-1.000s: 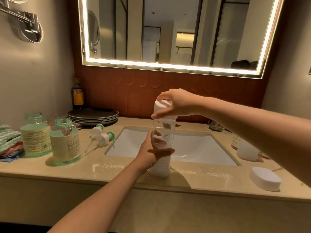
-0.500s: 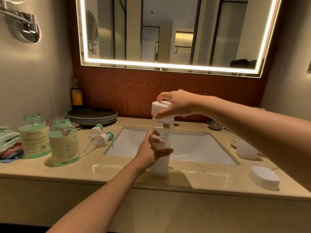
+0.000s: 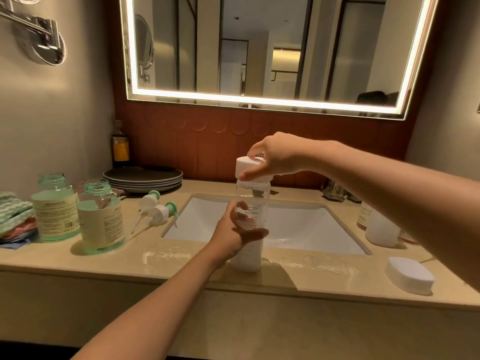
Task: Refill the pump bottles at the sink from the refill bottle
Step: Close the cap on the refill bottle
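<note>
Risk, tipping: the refill bottle (image 3: pixel 255 201) stands upright on the desk (image 3: pixel 181 268) near the front edge. Twisting the top against a slack lower grip could topple it forward or into the sink.
Risk, spill: a cap freed abruptly could jolt the bottle and slop the white liquid in its lower part.
Left hand (image 3: pixel 233 229): fingers (image 3: pixel 253 233) are curled round the bottle's mid-body, thumb across the front, the others visible through the clear wall.
Right hand (image 3: pixel 275 158): fingers (image 3: pixel 249 175) pinch the white cap (image 3: pixel 246 166) by its sides. The cap sits on the neck; whether it is threaded tight cannot be told.
Bottle relative to fingers: held at two levels, base on the desk, label zone between the two grips.
Pump bottles (image 3: pixel 100 216): at the left, well apart from both hands, necks open, partly filled with green liquid.
Pump heads (image 3: pixel 155 209): lying on the desk between the pump bottles and the sink (image 3: pixel 298 224).
Step, judged: cap handling; the pour has not begun.
</note>
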The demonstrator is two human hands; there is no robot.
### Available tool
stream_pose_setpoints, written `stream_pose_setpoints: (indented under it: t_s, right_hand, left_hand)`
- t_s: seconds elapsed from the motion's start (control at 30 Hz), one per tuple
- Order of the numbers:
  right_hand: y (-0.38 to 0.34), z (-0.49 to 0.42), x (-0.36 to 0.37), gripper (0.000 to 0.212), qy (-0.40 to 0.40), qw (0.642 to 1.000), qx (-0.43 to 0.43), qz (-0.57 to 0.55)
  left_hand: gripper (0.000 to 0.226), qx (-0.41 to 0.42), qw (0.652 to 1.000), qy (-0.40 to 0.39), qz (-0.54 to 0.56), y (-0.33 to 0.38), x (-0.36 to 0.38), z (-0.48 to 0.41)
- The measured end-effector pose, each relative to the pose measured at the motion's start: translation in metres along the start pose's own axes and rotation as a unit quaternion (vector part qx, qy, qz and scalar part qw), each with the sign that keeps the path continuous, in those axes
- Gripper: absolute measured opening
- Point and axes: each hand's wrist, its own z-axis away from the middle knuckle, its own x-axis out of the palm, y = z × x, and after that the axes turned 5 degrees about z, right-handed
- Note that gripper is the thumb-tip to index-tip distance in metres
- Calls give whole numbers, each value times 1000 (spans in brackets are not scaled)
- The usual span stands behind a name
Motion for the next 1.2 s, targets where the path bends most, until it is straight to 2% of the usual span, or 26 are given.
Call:
stream_pose_setpoints:
  t_s: [0.1, 0.2, 0.27, 0.33, 0.37, 0.43, 0.57, 0.67, 0.7, 0.77, 0.83, 0.9, 0.97, 1.1, 1.2]
  right_hand:
    - [-7, -2, 5, 85, 61, 988, 6, 140]
    - [-7, -1, 0, 100, 81, 989, 20, 121]
    - [-4, 1, -7, 85, 18, 999, 28, 24]
    - [-1, 4, -10, 65, -73, 988, -3, -136]
    - [0, 5, -9, 62, -95, 981, -18, -167]
    - [2, 4, -1, 62, -73, 989, -20, -126]
    - [-2, 0, 9, 77, 31, 996, 2, 79]
    - [3, 0, 8, 85, 75, 992, 20, 102]
    - [5, 0, 8, 86, 84, 992, 25, 92]
    - [8, 1, 6, 79, 46, 999, 26, 1]
    - [9, 3, 6, 67, -18, 993, -22, -111]
    - [6, 4, 10, 61, -41, 989, -51, -134]
    - [4, 1, 13, 60, -20, 995, -29, -92]
    - [-3, -3, 14, 77, 68, 990, 16, 123]
    - [-5, -4, 12, 76, 98, 986, 45, 129]
  left_hand:
    - [61, 6, 1000, 3, -14, 1, 1, 1]
    - [59, 4, 1000, 5, -16, 1, 1, 1]
    - [59, 5, 1000, 4, -18, 0, 0, 0]
    - [60, 4, 1000, 1, -10, -1, 0, 0]
    - [60, 4, 1000, -2, -3, -1, 0, 0]
    - [60, 4, 1000, -7, 2, 0, 0, 1]
    - [61, 18, 1000, -6, -7, 0, -1, 2]
    - [62, 30, 999, -12, -11, -1, -1, 3]
    - [62, 29, 999, -12, -12, -1, -1, 3]
    - [61, 24, 1000, -7, -9, -1, -1, 2]
    - [60, 15, 1000, -5, -3, -2, -1, 2]
    - [59, 10, 1000, -5, 0, -2, 0, 2]
    - [61, 8, 1000, -6, 6, -1, 0, 1]
    - [62, 9, 1000, -1, -9, -1, 0, 2]
    - [61, 18, 1000, -8, -13, -2, -1, 3]
